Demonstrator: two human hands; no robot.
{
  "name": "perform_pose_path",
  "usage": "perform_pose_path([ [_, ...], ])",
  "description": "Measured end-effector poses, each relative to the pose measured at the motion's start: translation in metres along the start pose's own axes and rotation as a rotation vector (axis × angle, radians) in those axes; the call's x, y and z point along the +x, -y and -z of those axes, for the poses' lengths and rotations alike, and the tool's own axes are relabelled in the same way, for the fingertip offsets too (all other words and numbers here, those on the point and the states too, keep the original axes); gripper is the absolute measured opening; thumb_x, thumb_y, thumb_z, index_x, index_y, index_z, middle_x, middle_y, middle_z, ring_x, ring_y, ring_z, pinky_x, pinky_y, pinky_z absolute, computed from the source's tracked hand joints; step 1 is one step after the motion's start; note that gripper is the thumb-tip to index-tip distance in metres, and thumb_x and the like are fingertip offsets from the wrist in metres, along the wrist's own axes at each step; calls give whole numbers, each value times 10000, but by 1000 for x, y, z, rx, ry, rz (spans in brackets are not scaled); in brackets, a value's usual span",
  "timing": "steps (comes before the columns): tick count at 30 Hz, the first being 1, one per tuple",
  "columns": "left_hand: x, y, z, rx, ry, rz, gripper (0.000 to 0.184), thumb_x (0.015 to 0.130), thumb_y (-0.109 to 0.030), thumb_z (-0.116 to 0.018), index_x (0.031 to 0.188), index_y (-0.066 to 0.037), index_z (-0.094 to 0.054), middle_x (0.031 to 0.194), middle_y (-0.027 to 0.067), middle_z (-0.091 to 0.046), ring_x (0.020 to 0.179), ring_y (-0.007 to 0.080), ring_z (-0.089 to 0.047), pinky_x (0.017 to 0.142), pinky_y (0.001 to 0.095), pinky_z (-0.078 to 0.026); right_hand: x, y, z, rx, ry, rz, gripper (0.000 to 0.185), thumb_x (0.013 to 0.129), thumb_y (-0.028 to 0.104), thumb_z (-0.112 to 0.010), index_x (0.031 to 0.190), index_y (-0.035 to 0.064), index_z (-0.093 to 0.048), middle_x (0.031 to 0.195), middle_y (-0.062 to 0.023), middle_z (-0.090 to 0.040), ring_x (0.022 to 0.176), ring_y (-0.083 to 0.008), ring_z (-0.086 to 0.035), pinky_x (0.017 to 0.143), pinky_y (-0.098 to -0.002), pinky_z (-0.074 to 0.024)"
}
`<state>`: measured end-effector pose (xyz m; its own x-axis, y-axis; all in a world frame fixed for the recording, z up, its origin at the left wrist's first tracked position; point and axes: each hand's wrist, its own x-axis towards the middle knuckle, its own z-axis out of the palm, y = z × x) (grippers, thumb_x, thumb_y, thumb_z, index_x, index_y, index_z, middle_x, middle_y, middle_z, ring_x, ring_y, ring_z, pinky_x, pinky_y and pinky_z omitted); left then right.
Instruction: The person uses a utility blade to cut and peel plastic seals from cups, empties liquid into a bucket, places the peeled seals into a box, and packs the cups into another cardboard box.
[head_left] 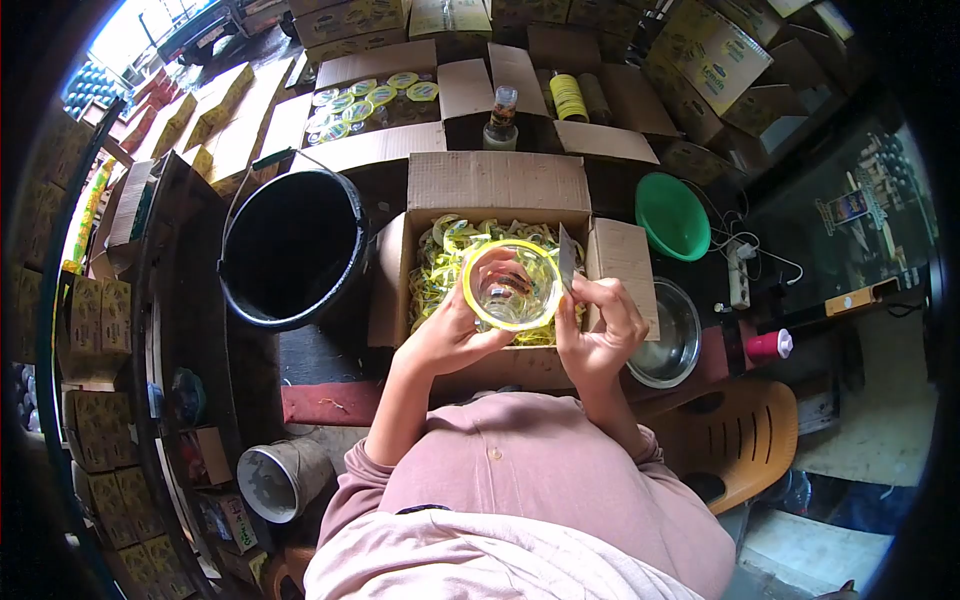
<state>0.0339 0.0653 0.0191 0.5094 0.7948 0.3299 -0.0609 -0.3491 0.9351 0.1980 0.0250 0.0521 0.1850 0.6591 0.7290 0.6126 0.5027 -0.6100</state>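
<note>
A clear glass jar [513, 287] with a yellow rim is held over an open cardboard box [497, 183]. My left hand [457, 330] is closed round the jar's left side and underside. Between the thumb and fingers of my right hand [600, 328] is a thin grey blade [567, 257], upright against the jar's right edge. Yellow-green strips [437, 262] fill the box beneath the jar. What lies inside or behind the glass is too small to make out.
On the left stands a black bucket [293, 248]. At the right are a green basin [672, 217], a clear bowl [668, 335] and a power strip [738, 275]. Behind the box, a bottle [501, 120] stands near cartons of lidded jars [380, 96].
</note>
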Motion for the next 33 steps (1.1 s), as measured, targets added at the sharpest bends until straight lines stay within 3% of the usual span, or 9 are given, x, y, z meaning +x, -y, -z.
perform_pose_path([
  [5, -1, 5, 4, 109, 17, -31, 722, 690, -130, -663, 1281, -17, -265, 1204, 142, -402, 1153, 250, -406, 983, 332, -306, 1, 1, -1, -18, 21, 14, 207, 668, -44, -658, 860, 26, -630, 727, -91, -612, 631, -185, -614, 570, -274, -485],
  [8, -1, 8, 0, -69, -53, 1, 690, 686, -130, -658, 1262, -13, -298, 1203, 143, -403, 1151, 253, -404, 983, 333, -303, -2, 1, 0, -8, 29, -5, 203, 671, -41, -655, 859, 28, -630, 726, -87, -611, 627, -189, -613, 570, -276, -486],
  [20, -5, -7, 2, 2, 22, 40, 596, 676, -113, -632, 1205, 1, -383, 1185, 145, -421, 1119, 258, -431, 976, 329, -310, 3, -1, -3, 47, 31, -10, 185, 668, -46, -648, 839, 22, -628, 695, -79, -600, 607, -172, -604, 553, -268, -472],
  [33, -3, -4, -4, -132, 112, 43, 705, 668, -119, -634, 1274, -5, -292, 1138, 112, -466, 1060, 191, -477, 940, 307, -358, -3, -11, 2, 146, 80, -101, 142, 680, -87, -632, 805, -30, -598, 701, -69, -570, 651, -105, -544, 585, -217, -434],
])
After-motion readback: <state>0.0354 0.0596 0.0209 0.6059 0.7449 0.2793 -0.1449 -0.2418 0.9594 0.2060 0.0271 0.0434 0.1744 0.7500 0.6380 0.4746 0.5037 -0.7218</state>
